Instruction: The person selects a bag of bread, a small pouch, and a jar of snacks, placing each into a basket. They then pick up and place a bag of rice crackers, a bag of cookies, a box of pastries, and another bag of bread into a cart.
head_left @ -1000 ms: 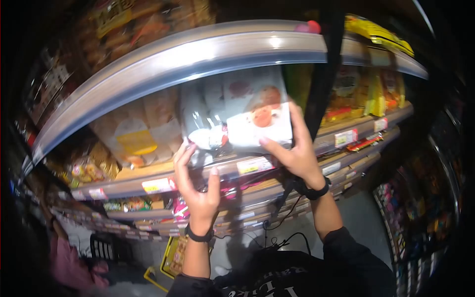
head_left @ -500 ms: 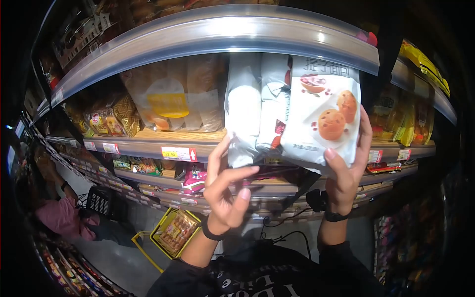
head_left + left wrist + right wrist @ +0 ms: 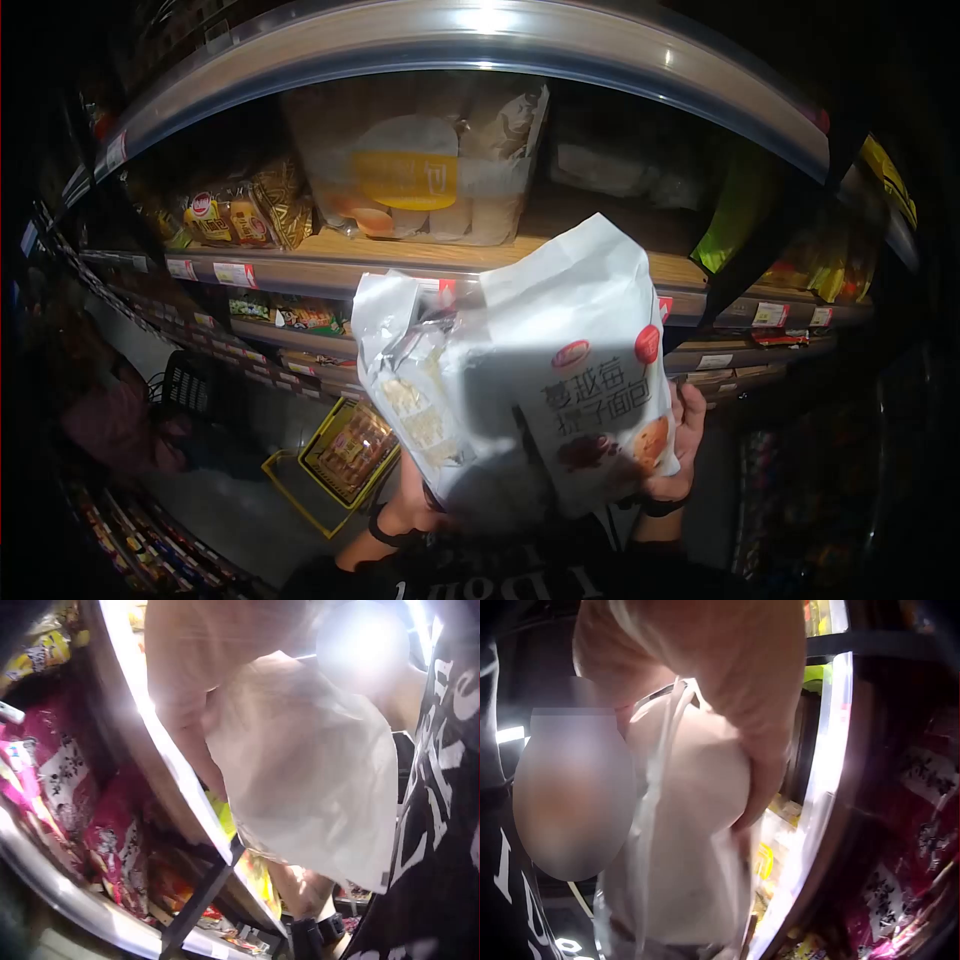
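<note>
Clearly my right hand (image 3: 680,440) clamped the front bread bag (image 3: 590,380) and my left hand (image 3: 410,505) the crumpled one (image 3: 415,400) below the shelf (image 3: 330,262); slick film could have slipped.

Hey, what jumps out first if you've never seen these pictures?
Two white plastic bread bags fill the middle of the head view: the right hand grips the red-printed white bag, and the left hand holds the crinkled white bag beside it. Behind them runs a wooden store shelf carrying a clear bread bag with a yellow label.
</note>
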Available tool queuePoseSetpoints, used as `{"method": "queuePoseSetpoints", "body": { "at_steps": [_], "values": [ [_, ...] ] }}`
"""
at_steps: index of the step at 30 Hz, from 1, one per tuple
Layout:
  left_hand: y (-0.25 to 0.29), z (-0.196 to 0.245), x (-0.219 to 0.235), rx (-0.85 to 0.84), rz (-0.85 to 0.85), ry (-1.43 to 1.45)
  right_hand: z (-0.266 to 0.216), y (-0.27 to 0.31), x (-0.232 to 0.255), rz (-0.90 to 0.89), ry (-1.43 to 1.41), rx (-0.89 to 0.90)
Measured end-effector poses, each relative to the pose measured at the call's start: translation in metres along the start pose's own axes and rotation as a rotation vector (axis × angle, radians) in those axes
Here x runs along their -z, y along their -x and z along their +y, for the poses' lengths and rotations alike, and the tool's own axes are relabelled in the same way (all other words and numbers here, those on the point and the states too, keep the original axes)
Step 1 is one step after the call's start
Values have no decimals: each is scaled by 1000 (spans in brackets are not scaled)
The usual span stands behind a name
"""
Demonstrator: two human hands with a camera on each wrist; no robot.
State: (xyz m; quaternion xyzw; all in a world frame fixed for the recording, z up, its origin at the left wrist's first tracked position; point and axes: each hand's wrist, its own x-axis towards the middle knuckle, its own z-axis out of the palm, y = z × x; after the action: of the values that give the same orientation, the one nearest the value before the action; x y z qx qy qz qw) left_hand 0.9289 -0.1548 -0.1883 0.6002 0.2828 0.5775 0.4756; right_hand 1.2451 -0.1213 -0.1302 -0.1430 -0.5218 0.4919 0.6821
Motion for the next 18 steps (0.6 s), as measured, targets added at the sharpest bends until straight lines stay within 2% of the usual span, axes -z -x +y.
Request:
{"method": "queuePoseSetpoints", "body": {
  "at_steps": [2, 4, 7, 8, 9, 10, 12, 16, 18],
  "values": [
    [31, -26, 30, 21, -82, -310, 16, 18, 3, -135, 44, 18],
    [34, -19, 32, 153, 59, -133, 25, 23, -4, -168, 87, -9],
    [50, -3, 34, 339, 305, 97, 39, 18, -41, 8, 173, -125],
    [55, 1, 35, 376, 375, 154, 46, 13, -49, -27, 284, -128],
    [56, 5, 38, 356, 408, 164, 52, 14, -56, -71, 392, -129],
    [57, 9, 42, 336, 440, 173, 58, 16, -66, 88, 355, -310],
    [53, 18, 49, 234, 483, 169, 80, 13, -66, -22, 162, -324],
    [72, 27, 66, 315, 552, 292, 98, 11, -80, -159, 138, -425],
    [88, 22, 78, 319, 567, 211, 111, 6, -86, -255, 107, -455]
  ]
}}
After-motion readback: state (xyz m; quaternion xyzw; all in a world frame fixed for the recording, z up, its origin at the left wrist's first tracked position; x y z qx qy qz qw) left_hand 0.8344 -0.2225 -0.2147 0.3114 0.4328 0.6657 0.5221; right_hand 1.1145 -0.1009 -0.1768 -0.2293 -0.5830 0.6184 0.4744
